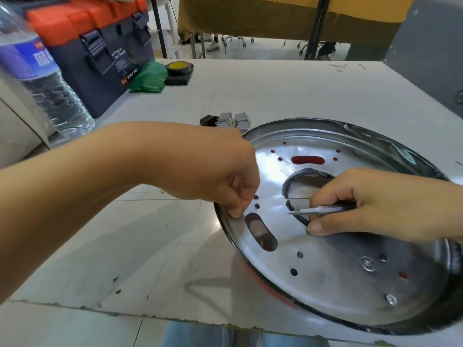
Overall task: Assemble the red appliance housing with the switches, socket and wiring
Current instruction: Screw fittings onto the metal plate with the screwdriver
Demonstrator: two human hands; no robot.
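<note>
The red appliance housing (pixel 265 278) lies on the white table, its round silver metal base plate (pixel 333 266) facing up with several holes, slots and a central opening. My left hand (pixel 233 176) has its fingers curled, fingertips pinched at the plate's left rim; what it pinches is hidden. My right hand (pixel 363 204) grips a slim silver screwdriver (pixel 318 210), tip pointing left over the plate beside the central opening. Grey switches (pixel 234 120) and a black socket part (pixel 208 120) lie on the table just behind the housing.
A dark blue and orange toolbox (pixel 100 51) stands at the back left with a clear water bottle (pixel 42 78) in front of it. A green bag (pixel 149 77) and a roll of black tape (pixel 178 67) lie near the toolbox. The table's front edge (pixel 150 314) is close.
</note>
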